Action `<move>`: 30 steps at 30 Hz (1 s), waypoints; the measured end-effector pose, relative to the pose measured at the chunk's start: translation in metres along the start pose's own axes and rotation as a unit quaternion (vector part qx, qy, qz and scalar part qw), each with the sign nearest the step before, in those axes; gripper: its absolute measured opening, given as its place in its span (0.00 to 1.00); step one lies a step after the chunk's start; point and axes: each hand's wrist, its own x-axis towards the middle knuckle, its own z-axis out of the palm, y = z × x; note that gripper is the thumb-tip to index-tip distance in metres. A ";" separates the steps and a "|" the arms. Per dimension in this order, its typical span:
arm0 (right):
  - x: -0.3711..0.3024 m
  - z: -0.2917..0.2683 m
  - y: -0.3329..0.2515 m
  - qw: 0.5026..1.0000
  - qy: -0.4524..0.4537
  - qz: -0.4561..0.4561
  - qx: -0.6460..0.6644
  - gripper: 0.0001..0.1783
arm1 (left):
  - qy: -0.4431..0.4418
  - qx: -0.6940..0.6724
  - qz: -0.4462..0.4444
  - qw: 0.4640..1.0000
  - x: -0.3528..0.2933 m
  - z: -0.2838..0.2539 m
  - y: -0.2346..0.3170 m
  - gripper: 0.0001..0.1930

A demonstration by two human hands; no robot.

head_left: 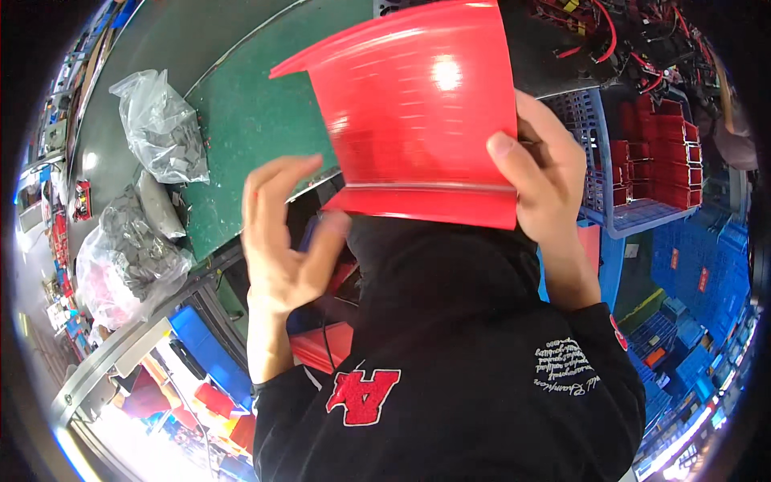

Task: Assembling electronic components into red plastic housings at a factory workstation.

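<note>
A glossy red plastic panel (418, 104), gently curved, with a folded lip along its near edge and a pointed flange at its far left, is held up in front of the person's chest, over the near right part of the green work surface (249, 104). The right hand (546, 173) pinches its right edge, the thumb flat on the shiny face and the other fingers bent behind it, their tips hidden. The left hand (277, 229) is just beside the panel's near left corner, slightly blurred, with thumb and fingers spread apart in a loose curve; whether it touches the panel I cannot tell. Both wrists come out of the sleeves of a black sweatshirt (474, 337). Near the left hand, below it, is a red piece (325, 344). To the left, at the edge of the green surface, are a far clear bag (161, 120) of grey pieces and a nearer clear bag (132, 261) with similar contents. To the right stands a blue slatted crate (593, 140) with red parts (681, 173) inside, red and black cables (642, 48) beyond it, and stacked blue crates (683, 257) nearer
</note>
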 end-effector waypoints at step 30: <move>0.112 0.304 0.087 0.811 -0.447 -0.244 -0.288 0.09 | 0.305 -0.347 -0.331 0.823 -0.254 -0.113 -0.003 0.19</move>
